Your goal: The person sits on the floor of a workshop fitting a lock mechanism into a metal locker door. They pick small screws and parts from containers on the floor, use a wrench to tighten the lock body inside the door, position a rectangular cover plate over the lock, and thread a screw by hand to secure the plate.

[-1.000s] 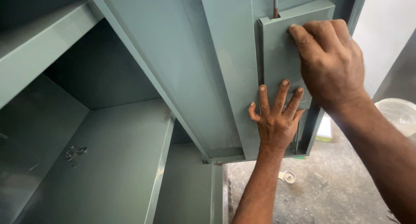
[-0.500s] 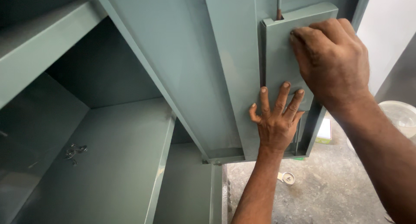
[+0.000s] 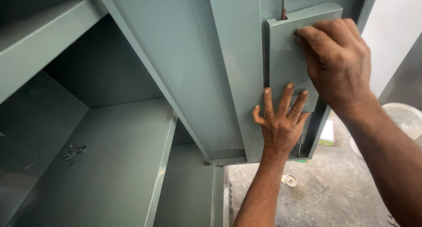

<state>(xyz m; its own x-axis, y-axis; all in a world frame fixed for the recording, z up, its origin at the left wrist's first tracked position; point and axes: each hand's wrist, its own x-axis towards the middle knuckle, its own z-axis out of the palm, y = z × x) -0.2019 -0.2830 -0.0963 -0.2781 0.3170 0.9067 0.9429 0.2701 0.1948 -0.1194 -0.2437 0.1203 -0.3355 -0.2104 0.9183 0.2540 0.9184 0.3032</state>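
Your left hand, fingers spread flat, props the cover plate on the cabinet door; right hand, curled w/ fingertips pressing, steadies it. Ease off, plate could slip onto fingers below.

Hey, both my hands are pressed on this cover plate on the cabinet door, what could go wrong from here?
1. The left hand has fingertips at the lower edge of the cover plate; if the plate slides down, they might get pinched.
2. The right hand presses near the top, right below the rod; a slip could scrape knuckles on it.
3. The door hangs open and may swing under the push.
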